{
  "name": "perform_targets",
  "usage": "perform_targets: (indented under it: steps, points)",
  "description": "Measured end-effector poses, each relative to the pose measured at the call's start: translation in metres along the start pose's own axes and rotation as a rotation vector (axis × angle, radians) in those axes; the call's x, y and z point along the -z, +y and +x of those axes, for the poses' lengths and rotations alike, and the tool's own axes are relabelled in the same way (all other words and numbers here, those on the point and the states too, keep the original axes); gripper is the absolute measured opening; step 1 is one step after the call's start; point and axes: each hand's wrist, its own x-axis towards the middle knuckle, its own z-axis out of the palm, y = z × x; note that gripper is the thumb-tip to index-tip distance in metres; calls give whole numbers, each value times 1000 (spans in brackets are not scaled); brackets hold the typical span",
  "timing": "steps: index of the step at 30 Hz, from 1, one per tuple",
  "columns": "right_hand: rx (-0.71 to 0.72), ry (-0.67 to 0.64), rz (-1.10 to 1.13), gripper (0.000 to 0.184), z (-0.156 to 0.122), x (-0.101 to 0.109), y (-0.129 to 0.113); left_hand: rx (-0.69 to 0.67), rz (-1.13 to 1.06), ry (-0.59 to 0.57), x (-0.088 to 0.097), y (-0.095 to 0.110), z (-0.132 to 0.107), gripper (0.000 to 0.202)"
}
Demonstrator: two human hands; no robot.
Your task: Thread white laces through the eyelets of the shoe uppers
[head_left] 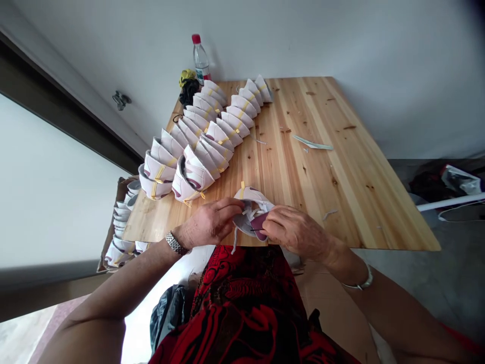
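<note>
A white and mauve shoe upper [253,194] with a yellow loop lies at the table's near edge, between my hands. My left hand [212,220] pinches its left rim with thumb and forefinger. My right hand [296,228] is closed at the right side, fingers pressed on the purple tongue [258,222]. A thin dark sliver [256,230] shows by the right fingertips; its kind is too small to tell. White lacing runs across the opening, and one pale lace end [235,241] hangs over the table edge. Part of the upper is hidden under my right fingers.
Two long rows of nested shoe uppers [197,169] stretch back along the left of the wooden table [364,192]. Behind them stand a red-capped bottle [200,59] and a black bundle [188,92]. A folded paper strip [312,143] and lace scraps lie right. A box of uppers [108,253] sits lower left.
</note>
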Motion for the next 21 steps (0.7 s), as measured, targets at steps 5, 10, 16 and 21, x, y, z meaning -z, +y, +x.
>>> perform_targets:
  steps: [5,10,16,21]
  points:
    - [-200,17,95,33,5,-4,6,44,178,40,-13,5,14,25]
    - [-388,-100,113,22,10,-13,7,92,273,-4,-24,6,24,20]
    - [-636,-196,251,19,30,-18,3,184,57,141,-28,4,25,11]
    - [-673,-305,163,25,42,-14,1,185,-4,145,-25,3,24,10]
